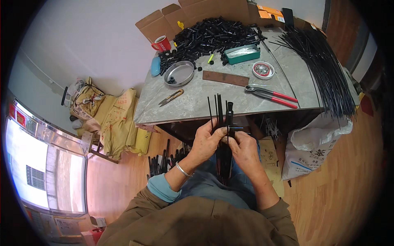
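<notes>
Above my lap, both hands meet at a bundle of thin black rods point(223, 164). My left hand point(204, 143) is closed around them, thumb pressed across the front, with the rod tips sticking up past the fingers. A black tubular fitting point(230, 108) stands upright among the tips. My right hand point(246, 151) is closed at the fitting's lower part, thumb and fingers pinched together. Fine wire-like strands point(238, 128) jut out sideways there. Where exactly the right fingertips grip is partly hidden.
On the grey table point(188, 106) lie snips point(171, 97), red-handled pliers point(273, 96), a brown bar point(225, 78), a metal dish point(179, 74) and a green box point(243, 54). Behind is a heap of black parts point(217, 35); long black rods point(328, 74) overhang a white sack point(316, 147).
</notes>
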Tool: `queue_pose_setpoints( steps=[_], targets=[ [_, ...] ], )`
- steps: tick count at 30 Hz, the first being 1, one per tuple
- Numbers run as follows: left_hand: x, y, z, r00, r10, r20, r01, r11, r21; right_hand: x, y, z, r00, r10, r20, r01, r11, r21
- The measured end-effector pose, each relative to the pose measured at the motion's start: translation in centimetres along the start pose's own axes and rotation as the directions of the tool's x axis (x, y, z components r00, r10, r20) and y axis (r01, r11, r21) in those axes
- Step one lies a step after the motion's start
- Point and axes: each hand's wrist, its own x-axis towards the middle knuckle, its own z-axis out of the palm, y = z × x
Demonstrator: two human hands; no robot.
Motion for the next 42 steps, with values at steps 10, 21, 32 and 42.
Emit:
queue_pose_setpoints(
  steps=[10, 21, 32, 42],
  targets=[
    [-0.8, -0.2, -0.5, 0.999, 0.027, -0.030, -0.027, 1.000, 0.006, 0.1, 0.1, 0.1, 0.978, 0.177, 0.110, -0.202, 0.935, 0.290],
    [-1.6, -0.3, -0.3, 0.988, 0.131, -0.086, -0.123, 0.988, 0.093, 1.3, 2.3, -0.8, 0.851, 0.286, 0.440, -0.496, 0.713, 0.496],
    [-1.3, 1.0, -1.4, 0.998, 0.033, -0.044, -0.024, 0.983, 0.182, 1.2, 1.5, 0.3, 0.876, 0.322, 0.360, -0.446, 0.825, 0.347],
    [-1.0, 1.4, -2.3, 0.987, -0.105, 0.123, 0.123, 0.980, -0.157, 1.6, 1.2, -0.5, 0.783, 0.344, 0.518, -0.585, 0.691, 0.425]
  ],
)
